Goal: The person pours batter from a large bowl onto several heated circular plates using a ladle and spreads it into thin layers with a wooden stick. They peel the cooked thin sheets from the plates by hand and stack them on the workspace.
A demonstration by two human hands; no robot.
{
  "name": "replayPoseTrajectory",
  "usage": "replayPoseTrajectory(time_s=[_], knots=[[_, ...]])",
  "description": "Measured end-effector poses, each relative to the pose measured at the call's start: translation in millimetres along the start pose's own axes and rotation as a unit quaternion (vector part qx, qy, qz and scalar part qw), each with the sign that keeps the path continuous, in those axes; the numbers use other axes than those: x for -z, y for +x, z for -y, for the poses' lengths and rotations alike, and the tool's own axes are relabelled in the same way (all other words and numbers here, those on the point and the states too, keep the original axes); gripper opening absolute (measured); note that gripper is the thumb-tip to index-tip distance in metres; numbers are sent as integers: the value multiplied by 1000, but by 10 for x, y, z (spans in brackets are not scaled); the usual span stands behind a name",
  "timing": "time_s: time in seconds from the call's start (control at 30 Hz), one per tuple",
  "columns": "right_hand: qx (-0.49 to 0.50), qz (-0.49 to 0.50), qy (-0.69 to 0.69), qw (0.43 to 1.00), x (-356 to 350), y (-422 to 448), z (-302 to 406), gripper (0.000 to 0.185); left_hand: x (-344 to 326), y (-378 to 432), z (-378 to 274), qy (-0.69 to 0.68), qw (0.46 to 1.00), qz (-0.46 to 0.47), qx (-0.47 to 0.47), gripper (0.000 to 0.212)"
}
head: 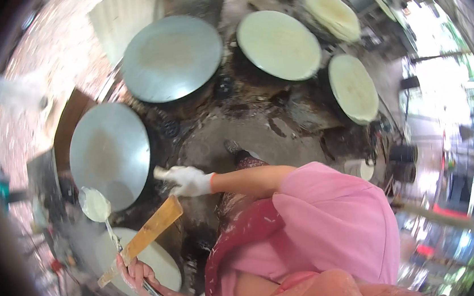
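Note:
My bare left hand [137, 272] grips a metal ladle [151, 289] whose bowl is loaded with pale batter [96, 205]. The same hand also holds a flat wooden spatula [152, 226] crosswise. The ladle bowl hangs over the lower edge of a round griddle [109, 154], greyish with a brownish middle. My right hand [189, 181], in a white knit glove with an orange cuff, is just right of that griddle. A cream-coloured bit [161, 173] shows at its fingertips; blur hides whether it is held or part of the glove. Beneath my left hand lies a pale-covered griddle [162, 258].
Another bare griddle [172, 58] stands above, with griddles covered in pale sheets [278, 45] [353, 89] curving to the right. A further pale round [332, 13] is behind them. Brown cardboard [67, 121] flanks the left griddle. A white bucket [359, 169] stands on the right.

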State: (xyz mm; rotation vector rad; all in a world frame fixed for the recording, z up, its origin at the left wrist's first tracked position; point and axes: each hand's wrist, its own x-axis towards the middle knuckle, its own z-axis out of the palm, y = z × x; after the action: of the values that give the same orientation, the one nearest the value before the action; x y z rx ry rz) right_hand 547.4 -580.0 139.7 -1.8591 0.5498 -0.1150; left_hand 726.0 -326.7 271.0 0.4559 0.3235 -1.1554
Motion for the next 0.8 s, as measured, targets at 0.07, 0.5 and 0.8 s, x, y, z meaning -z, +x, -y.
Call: replayPoseTrajectory(time_s=[0.07,0.5,0.8], knots=[[-15,-150,79,985,533,-565,-87,80,-268,101,145,19,998,21,49,28],[13,-405,358,841,4348,-754,-569,37,-1686,1361,2072,-22,992,40,122,42],[39,-444,-225,867,6304,2088,-443,73,-2384,1372,3050,128,964,-212,-93,37]])
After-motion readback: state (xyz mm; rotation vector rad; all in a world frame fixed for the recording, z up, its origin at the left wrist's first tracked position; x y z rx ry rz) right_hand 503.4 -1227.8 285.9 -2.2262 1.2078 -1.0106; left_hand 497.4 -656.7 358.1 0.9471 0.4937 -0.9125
